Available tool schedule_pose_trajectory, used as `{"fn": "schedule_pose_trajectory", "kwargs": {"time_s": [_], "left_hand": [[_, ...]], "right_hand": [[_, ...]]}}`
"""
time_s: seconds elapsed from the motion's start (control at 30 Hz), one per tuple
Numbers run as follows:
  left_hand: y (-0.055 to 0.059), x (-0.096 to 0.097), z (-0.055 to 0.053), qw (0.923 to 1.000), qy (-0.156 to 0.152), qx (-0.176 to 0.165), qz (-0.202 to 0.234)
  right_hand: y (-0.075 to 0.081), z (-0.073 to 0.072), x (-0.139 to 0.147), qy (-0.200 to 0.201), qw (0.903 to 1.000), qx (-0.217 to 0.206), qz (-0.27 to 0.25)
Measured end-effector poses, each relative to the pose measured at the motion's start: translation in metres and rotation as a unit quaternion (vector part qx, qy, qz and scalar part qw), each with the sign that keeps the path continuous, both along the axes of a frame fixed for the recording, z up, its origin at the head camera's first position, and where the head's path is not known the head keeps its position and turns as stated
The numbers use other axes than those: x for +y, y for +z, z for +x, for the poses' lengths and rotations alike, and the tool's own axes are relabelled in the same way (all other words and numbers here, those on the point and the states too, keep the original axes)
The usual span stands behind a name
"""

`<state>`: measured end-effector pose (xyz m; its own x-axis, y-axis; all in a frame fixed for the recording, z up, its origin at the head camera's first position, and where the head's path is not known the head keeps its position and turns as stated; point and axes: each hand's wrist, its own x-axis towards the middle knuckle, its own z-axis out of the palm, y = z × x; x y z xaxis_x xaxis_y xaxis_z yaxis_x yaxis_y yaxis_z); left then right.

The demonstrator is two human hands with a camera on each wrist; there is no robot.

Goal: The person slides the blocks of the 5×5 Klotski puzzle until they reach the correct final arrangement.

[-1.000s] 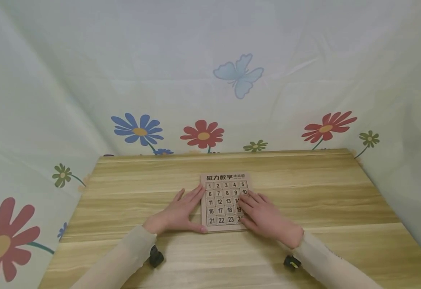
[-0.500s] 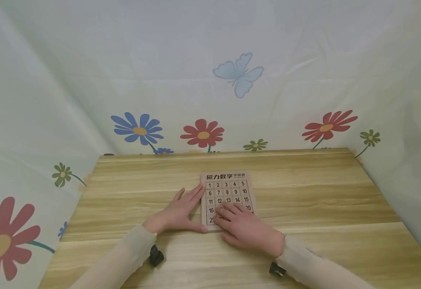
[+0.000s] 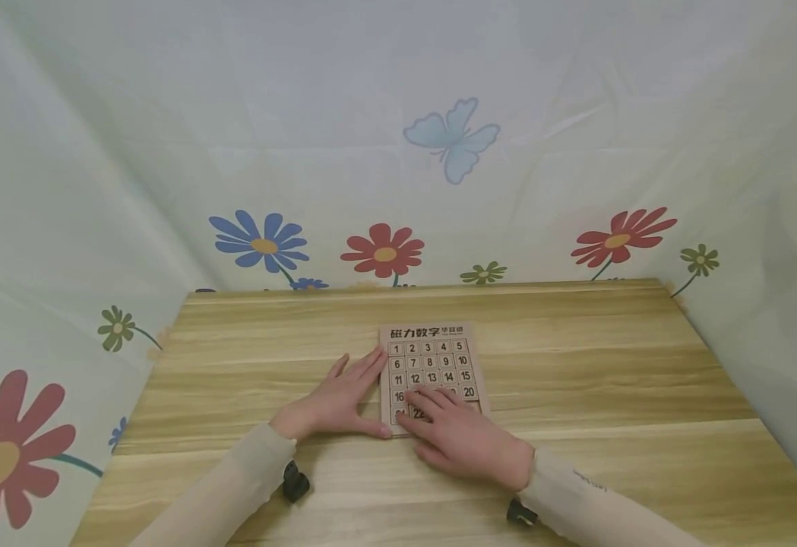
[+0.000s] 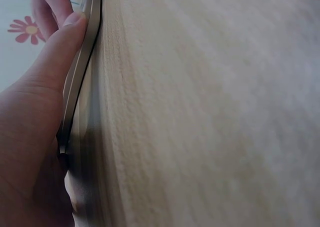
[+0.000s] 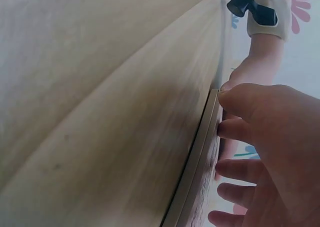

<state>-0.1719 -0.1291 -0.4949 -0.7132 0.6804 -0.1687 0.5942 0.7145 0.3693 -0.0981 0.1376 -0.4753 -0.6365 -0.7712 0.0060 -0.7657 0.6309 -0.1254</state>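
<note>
A number sliding puzzle (image 3: 476, 366), a flat light-brown board with rows of numbered square tiles under printed characters, lies on the wooden table. Along its left side rests my left hand (image 3: 335, 400), fingertips at the upper left edge and thumb at the front left corner. The left wrist view shows that thumb (image 4: 70, 29) against the board's side. My right hand (image 3: 463, 437) reaches over the front right part of the puzzle, its fingers on the lower tiles and covering several of them. A bare square shows at the lower right of the tile field.
The wooden table (image 3: 576, 349) extends around the puzzle on every side. A pale cloth (image 3: 316, 137) printed with flowers and a butterfly hangs behind it and at both sides. Each sleeve carries a small black wrist camera, one on the left (image 3: 295, 482) and one on the right (image 3: 521, 513).
My right hand has moved left from the puzzle's right columns to its lower rows, uncovering the tiles at the right. My left hand and the board have stayed in place.
</note>
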Motion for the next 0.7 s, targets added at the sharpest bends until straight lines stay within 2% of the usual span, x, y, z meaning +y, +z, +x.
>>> {"fn": "schedule_pose_trajectory", "kwargs": {"time_s": [0.23,0.37,0.7], "left_hand": [[0.0,0.0,0.0,1.0,0.003,-0.004,0.001],[-0.001,0.0,0.001,1.0,0.002,0.0,0.002],[-0.002,-0.001,-0.001,1.0,0.002,0.0,0.001]], "right_hand": [[0.001,0.0,0.005,-0.001,0.9999,0.012,0.005],[0.003,0.001,0.007,-0.003,1.0,0.002,0.003],[-0.001,-0.002,0.024,-0.039,0.999,-0.022,-0.001]]}}
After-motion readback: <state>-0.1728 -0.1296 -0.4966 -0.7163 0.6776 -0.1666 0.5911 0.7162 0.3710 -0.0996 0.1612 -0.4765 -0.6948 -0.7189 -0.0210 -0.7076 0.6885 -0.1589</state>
